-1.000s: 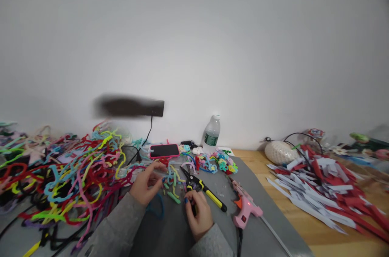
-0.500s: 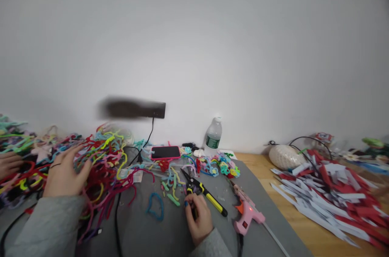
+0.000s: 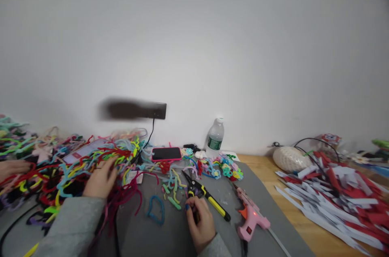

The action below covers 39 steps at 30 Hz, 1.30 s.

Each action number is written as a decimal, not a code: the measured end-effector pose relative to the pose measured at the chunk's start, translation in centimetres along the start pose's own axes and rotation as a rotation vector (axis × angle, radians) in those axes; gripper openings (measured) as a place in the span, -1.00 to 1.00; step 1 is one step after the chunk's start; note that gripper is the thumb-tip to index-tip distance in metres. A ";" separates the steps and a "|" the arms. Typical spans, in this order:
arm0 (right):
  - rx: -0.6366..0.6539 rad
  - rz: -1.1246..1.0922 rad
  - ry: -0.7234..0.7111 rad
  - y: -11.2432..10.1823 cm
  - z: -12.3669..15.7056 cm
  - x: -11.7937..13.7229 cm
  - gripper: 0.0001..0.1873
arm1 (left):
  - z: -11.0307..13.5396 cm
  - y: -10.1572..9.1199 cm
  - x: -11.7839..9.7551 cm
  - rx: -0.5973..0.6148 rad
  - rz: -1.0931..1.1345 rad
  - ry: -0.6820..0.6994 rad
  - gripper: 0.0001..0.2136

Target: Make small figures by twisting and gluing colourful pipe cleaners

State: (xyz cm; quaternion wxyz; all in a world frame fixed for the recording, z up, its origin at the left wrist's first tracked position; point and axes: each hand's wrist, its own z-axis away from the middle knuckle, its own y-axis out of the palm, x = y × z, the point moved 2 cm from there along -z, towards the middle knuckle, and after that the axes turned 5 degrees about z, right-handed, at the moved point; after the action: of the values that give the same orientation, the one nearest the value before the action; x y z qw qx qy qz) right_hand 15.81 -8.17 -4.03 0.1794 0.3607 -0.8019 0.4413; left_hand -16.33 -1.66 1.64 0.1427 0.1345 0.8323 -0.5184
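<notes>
A plain wall (image 3: 194,66) stands behind our bench (image 3: 261,163), which a grey mat (image 3: 170,236) partly covers. The stems (image 3: 62,186) lie in a tangled heap under and around our left hand (image 3: 101,180). Its fingers are bent among them; we cannot tell whether they grip one. Half a second ago this hand was farther left in the heap; now it has shifted toward our right hand (image 3: 199,220), which has stayed curled around one handle of the cutters (image 3: 206,194). We judge that the left hand is working through the stems while the right keeps its tool ready; none looks lifted clear.

A blue loop (image 3: 162,210) lies between our hands, and short green pieces (image 3: 174,203) sit just beside the right one. Beyond and between both is a phone (image 3: 166,154). Past the right hand are flowers (image 3: 226,170) and a bottle (image 3: 215,139); to its right lies a glue gun (image 3: 252,218), with paper strips (image 3: 334,200) well apart. Left of our left hand, another person's hand (image 3: 13,169) reaches the heap too.
</notes>
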 end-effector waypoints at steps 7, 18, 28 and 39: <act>-0.035 -0.019 -0.007 -0.1 -0.1 0.0 -0.90 | 2.2 4.1 -1.6 0.052 -0.225 0.114 -0.55; 0.005 -0.005 0.007 -0.2 0.0 0.1 -0.89 | 5.7 5.5 -5.8 -0.013 -0.356 -0.045 -0.51; -0.009 -0.024 0.014 -0.1 0.0 -0.1 -0.90 | 5.5 5.3 -5.6 -0.027 -0.318 -0.015 -0.51; -0.024 -0.057 0.016 -0.4 -0.2 0.1 -0.89 | 4.5 1.8 -3.7 0.187 -0.034 0.222 -0.55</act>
State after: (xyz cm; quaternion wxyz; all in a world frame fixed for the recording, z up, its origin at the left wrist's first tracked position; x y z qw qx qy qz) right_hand 15.98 -8.20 -3.64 0.2026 0.3775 -0.7951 0.4291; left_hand -11.82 -5.20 -0.31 0.0279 0.1895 0.7934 -0.5778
